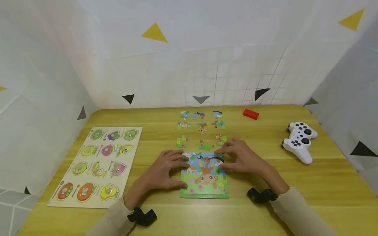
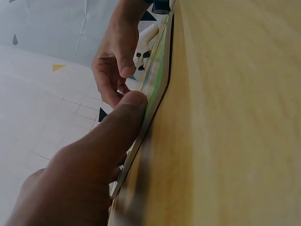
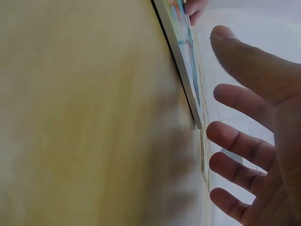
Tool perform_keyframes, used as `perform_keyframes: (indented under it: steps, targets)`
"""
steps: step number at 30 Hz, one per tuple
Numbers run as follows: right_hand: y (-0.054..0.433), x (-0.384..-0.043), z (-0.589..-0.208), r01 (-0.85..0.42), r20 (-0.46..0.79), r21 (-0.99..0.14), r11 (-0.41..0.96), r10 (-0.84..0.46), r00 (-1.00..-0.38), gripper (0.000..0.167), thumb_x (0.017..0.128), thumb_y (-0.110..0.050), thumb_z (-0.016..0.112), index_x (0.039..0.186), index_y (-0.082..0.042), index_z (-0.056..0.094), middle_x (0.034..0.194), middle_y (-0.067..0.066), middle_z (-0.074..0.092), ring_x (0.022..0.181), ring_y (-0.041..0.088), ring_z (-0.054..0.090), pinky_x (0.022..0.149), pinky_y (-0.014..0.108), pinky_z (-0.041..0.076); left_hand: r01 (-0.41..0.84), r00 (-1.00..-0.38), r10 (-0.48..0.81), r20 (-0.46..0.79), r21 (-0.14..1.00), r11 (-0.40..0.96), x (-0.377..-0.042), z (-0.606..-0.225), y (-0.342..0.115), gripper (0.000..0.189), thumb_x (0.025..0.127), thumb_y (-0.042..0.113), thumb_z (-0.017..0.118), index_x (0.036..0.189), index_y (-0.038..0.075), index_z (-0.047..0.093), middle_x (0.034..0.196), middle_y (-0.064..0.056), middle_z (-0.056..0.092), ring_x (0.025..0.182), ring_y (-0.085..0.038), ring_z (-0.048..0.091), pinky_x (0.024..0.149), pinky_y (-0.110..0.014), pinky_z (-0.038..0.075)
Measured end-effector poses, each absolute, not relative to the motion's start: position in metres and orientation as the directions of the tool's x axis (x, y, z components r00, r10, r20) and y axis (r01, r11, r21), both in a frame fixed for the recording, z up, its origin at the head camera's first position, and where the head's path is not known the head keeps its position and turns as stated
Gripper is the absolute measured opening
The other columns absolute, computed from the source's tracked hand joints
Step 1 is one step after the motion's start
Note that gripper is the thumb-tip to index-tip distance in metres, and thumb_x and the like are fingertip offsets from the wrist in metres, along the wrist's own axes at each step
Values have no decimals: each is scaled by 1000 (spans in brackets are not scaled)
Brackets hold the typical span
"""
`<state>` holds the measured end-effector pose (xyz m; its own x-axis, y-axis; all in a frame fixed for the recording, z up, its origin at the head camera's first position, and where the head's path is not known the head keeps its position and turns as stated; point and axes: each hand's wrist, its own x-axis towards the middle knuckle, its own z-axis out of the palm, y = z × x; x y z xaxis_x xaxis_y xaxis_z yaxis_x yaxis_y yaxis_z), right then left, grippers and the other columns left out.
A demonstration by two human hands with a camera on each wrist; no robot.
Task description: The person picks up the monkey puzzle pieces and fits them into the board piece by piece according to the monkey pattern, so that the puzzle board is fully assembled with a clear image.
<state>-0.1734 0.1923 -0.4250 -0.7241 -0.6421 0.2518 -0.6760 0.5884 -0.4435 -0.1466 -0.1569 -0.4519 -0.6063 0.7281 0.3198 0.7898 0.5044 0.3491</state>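
A puzzle board (image 1: 203, 190) with a monkey picture lies flat on the table in front of the person. The left hand (image 1: 166, 170) rests along its left side, fingers spread over the upper left part and thumb at the lower left edge. In the left wrist view the left thumb (image 2: 120, 123) touches the board's edge. Over the upper right corner hovers the right hand (image 1: 243, 157), its fingers (image 3: 242, 141) loosely spread and holding nothing in the right wrist view. Several loose jigsaw pieces (image 1: 205, 145) lie in rows just behind the board.
To the left lies a wooden fruit puzzle board (image 1: 97, 150) with knobs. A white game controller (image 1: 301, 141) sits at the right, and a red block (image 1: 251, 114) near the back edge. White sheeting with triangles (image 1: 155, 32) rises behind the table (image 1: 206, 219).
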Motion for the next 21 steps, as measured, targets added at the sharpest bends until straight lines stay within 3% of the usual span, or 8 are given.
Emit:
perform_keyframes:
  steps: [11, 18, 21]
  targets:
    - [175, -191, -414, -683, 220, -441, 582, -668, -711, 42, 83, -39, 84, 119, -18, 77, 113, 2, 71, 112, 26, 58, 97, 53, 42, 791, -606, 727, 324, 346, 505, -146, -453, -159, 61, 80, 66, 76, 126, 26, 71, 140, 3, 62, 145, -27, 45, 116, -54, 31]
    - [163, -212, -407, -692, 250, -504, 516, -680, -689, 42, 85, -33, 83, 121, -13, 76, 105, 5, 71, 96, 24, 59, 83, 45, 46, 785, -610, 729, 311, 361, 503, -146, -452, -158, 61, 80, 64, 77, 126, 26, 71, 141, 2, 62, 145, -27, 45, 116, -56, 30]
    - [159, -219, -406, -670, 240, -545, 505, -671, -701, 41, 87, -30, 82, 123, -11, 75, 101, 5, 71, 88, 28, 58, 78, 48, 47, 790, -606, 730, 317, 351, 504, -146, -453, -158, 60, 81, 66, 75, 126, 27, 71, 141, 3, 61, 145, -27, 45, 116, -56, 31]
